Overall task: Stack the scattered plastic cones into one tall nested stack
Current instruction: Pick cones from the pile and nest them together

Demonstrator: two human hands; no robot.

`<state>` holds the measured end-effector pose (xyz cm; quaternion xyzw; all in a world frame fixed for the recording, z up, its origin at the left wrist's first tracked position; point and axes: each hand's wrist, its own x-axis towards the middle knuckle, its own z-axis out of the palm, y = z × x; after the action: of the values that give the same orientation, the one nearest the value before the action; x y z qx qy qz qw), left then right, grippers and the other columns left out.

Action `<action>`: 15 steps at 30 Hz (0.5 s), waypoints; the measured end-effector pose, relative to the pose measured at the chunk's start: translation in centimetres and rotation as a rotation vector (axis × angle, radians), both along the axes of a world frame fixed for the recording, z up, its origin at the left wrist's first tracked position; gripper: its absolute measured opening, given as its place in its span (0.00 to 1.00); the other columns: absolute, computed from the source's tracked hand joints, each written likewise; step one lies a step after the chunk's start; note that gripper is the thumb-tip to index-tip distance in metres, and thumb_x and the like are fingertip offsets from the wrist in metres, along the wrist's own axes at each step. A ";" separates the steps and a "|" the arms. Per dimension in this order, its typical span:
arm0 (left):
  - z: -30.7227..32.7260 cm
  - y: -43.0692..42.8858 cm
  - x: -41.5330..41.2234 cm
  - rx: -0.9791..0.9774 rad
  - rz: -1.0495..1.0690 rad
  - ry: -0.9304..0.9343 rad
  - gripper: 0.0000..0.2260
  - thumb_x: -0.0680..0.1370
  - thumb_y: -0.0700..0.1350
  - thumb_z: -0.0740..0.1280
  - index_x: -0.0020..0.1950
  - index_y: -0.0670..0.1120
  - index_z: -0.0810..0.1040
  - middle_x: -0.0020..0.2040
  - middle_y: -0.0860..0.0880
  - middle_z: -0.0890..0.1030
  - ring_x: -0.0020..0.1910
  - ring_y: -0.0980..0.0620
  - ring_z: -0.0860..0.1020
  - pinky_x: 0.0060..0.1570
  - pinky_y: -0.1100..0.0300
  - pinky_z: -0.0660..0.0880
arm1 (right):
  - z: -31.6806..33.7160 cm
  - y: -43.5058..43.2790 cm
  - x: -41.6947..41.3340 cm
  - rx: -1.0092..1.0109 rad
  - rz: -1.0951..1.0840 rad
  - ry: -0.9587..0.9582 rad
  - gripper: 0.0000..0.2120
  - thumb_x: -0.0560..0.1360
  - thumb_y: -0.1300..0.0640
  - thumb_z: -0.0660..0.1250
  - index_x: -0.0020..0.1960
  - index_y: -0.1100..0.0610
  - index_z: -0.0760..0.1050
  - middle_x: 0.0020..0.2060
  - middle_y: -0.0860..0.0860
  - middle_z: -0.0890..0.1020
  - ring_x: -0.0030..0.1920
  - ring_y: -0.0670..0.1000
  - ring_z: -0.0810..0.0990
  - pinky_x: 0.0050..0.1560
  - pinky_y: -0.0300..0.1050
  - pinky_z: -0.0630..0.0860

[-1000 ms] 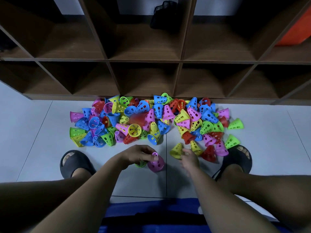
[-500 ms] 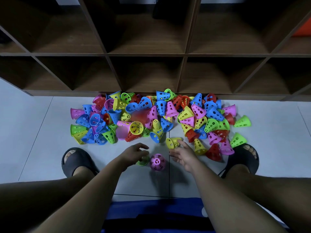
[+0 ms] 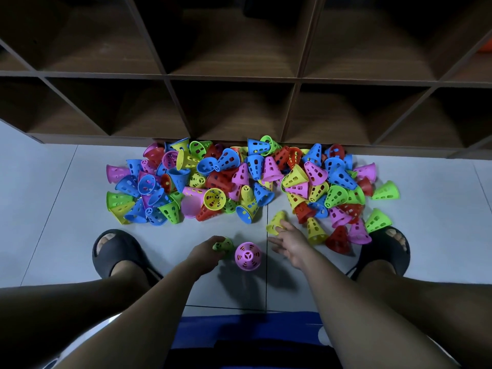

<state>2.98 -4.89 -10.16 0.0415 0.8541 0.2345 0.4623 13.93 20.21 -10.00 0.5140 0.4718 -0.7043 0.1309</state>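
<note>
The left hand (image 3: 206,252) has its fingers (image 3: 216,238) curled round a green cone (image 3: 224,245), holding it low over the floor (image 3: 66,209), just left of a pink cone (image 3: 247,256). The pink cone stands upright on the floor by itself, narrow end up and seen from above, between the two hands and touching neither. The right hand (image 3: 290,242) is spread wide, palm down, its fingers straight and splayed. Its upper fingertips touch a yellow cone (image 3: 277,221) that lies on its side at the near edge of the pile (image 3: 239,182); whether they grip it cannot be told. The pile is a loose heap of perforated cones in blue, pink, yellow, green and red, most tipped over. It stretches in a wide band across the floor just beyond the hands and reaches back to the foot of the shelf (image 3: 239,102). The floor is pale grey tile with thin dark joints, one running between the hands. The shelf is dark brown wood divided into open square compartments. A foot in a black slipper (image 3: 117,251) sits at the left, and another slipper (image 3: 383,249) touches the cones at the right edge of the pile. Bare legs and forearms fill the near view, with blue cloth (image 3: 247,328) between them.
</note>
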 end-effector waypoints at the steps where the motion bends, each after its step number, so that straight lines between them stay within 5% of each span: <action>1: -0.2 -0.2 0.0 -0.003 0.006 0.019 0.23 0.79 0.49 0.72 0.73 0.59 0.75 0.59 0.45 0.83 0.55 0.43 0.83 0.57 0.50 0.82 | -0.5 0.1 0.2 0.023 0.001 -0.007 0.28 0.84 0.68 0.53 0.78 0.47 0.69 0.71 0.52 0.77 0.58 0.53 0.85 0.59 0.55 0.82; 4: -0.1 -0.7 -0.3 -0.014 -0.009 0.118 0.24 0.76 0.50 0.77 0.70 0.59 0.76 0.53 0.46 0.84 0.52 0.44 0.82 0.47 0.56 0.79 | -1.1 0.4 1.0 0.081 -0.046 -0.047 0.20 0.82 0.68 0.56 0.67 0.55 0.79 0.58 0.55 0.86 0.51 0.53 0.89 0.50 0.50 0.83; 8: 1.8 -0.7 -1.0 0.040 0.039 0.281 0.19 0.76 0.44 0.74 0.65 0.59 0.80 0.41 0.51 0.86 0.41 0.51 0.84 0.34 0.61 0.74 | 0.3 0.5 1.4 0.214 -0.084 -0.097 0.11 0.82 0.66 0.64 0.52 0.55 0.84 0.54 0.54 0.86 0.46 0.53 0.88 0.38 0.43 0.80; 11: 3.5 -0.5 -1.7 0.087 0.091 0.319 0.15 0.78 0.44 0.72 0.63 0.57 0.81 0.36 0.52 0.87 0.34 0.61 0.84 0.32 0.63 0.74 | 1.4 0.4 1.1 0.258 -0.112 -0.073 0.08 0.81 0.65 0.66 0.52 0.55 0.81 0.52 0.57 0.85 0.39 0.52 0.84 0.31 0.43 0.74; 15: 7.0 0.1 -3.0 0.203 0.137 0.328 0.12 0.80 0.45 0.75 0.63 0.51 0.82 0.38 0.51 0.88 0.35 0.58 0.86 0.38 0.61 0.80 | 3.9 0.1 -0.1 0.126 -0.175 0.016 0.06 0.83 0.63 0.66 0.59 0.57 0.75 0.49 0.58 0.81 0.31 0.49 0.76 0.26 0.41 0.65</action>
<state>-0.01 -4.76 -3.12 0.0675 0.8908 0.3403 0.2934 13.87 20.29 -6.11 0.5547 0.4694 -0.6862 0.0326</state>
